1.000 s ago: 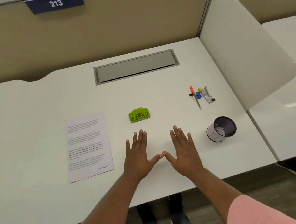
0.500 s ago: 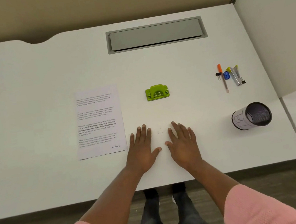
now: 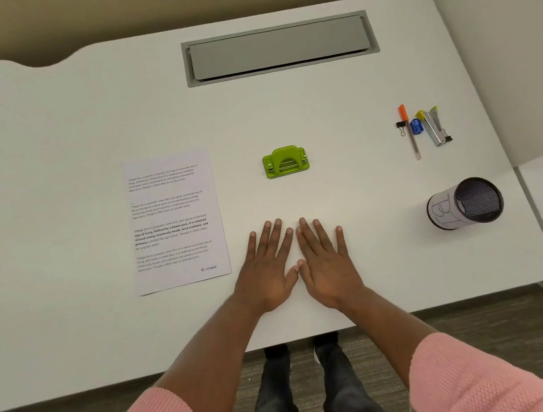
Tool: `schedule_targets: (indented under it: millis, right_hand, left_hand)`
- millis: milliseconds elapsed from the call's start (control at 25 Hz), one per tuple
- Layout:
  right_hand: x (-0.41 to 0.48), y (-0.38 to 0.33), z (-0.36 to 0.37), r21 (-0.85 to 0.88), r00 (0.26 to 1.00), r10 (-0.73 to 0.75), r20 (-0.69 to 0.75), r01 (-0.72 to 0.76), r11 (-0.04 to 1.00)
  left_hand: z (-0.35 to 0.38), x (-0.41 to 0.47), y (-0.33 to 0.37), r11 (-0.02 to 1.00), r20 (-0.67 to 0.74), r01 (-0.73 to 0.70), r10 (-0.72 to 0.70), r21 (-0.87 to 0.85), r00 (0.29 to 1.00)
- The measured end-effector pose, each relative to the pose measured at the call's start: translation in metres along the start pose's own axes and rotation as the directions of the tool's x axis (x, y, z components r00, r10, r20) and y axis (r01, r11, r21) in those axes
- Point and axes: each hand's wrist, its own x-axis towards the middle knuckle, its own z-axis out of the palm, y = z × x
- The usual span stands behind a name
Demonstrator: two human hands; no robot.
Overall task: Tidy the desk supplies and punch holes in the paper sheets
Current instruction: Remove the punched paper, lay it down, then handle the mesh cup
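Hole punch (image 3: 285, 161), green, sits mid-desk (image 3: 55, 199) with nothing touching it. Paper sheet (image 3: 175, 218) lies flat to its left, print up, apart from it. Just nearer than the punch, left hand (image 3: 266, 272) and right hand (image 3: 328, 264) lie palms down side by side, fingers straight and relaxed, holding nothing. Far right, bunched together: orange-capped pen (image 3: 409, 132), black binder clip (image 3: 401, 127), blue sharpener (image 3: 416, 126), stapler (image 3: 434, 129). Mesh pen cup (image 3: 466, 202) sits nearer than these, apart from them.
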Motion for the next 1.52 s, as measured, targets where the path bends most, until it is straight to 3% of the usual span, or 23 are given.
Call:
schedule_targets:
  millis: [200, 520, 680, 960, 1200, 1400, 1520]
  right_hand:
    - [0.011, 0.01, -0.013, 0.178, 0.99, 0.114, -0.085, -0.097, 0.979]
    - [0.025, -0.01, -0.014, 0.195, 0.977, -0.014, -0.213, 0.056, 0.979]
    - [0.027, -0.011, -0.021, 0.171, 0.985, -0.043, -0.165, 0.072, 0.983]
    - [0.037, -0.015, -0.035, 0.069, 0.998, -0.009, 0.061, 0.004, 0.998]
    - [0.039, -0.021, -0.036, 0.048, 0.998, 0.003, 0.07, -0.006, 0.999]
    - [0.041, -0.01, -0.038, 0.196, 0.996, 0.08, 0.035, -0.086, 0.977]
    - [0.036, 0.0, -0.04, 0.491, 0.948, 0.318, 0.026, -0.289, 0.822]
  left_hand:
    - [-0.004, -0.001, -0.002, 0.993, -0.019, 0.113, -0.113, -0.026, 0.993]
    - [-0.007, 0.0, -0.005, 0.988, -0.004, 0.122, -0.123, -0.096, 0.992]
    - [-0.009, 0.0, -0.003, 0.986, -0.009, 0.129, -0.13, -0.109, 0.991]
    - [-0.016, 0.001, 0.0, 0.977, 0.022, 0.155, -0.154, -0.143, 0.988]
    - [-0.013, 0.001, 0.006, 0.976, 0.02, 0.171, -0.17, -0.135, 0.985]
    - [-0.01, 0.003, 0.007, 0.976, 0.001, 0.183, -0.184, -0.117, 0.983]
    - [-0.008, 0.004, 0.008, 0.974, -0.016, 0.197, -0.2, -0.11, 0.98]
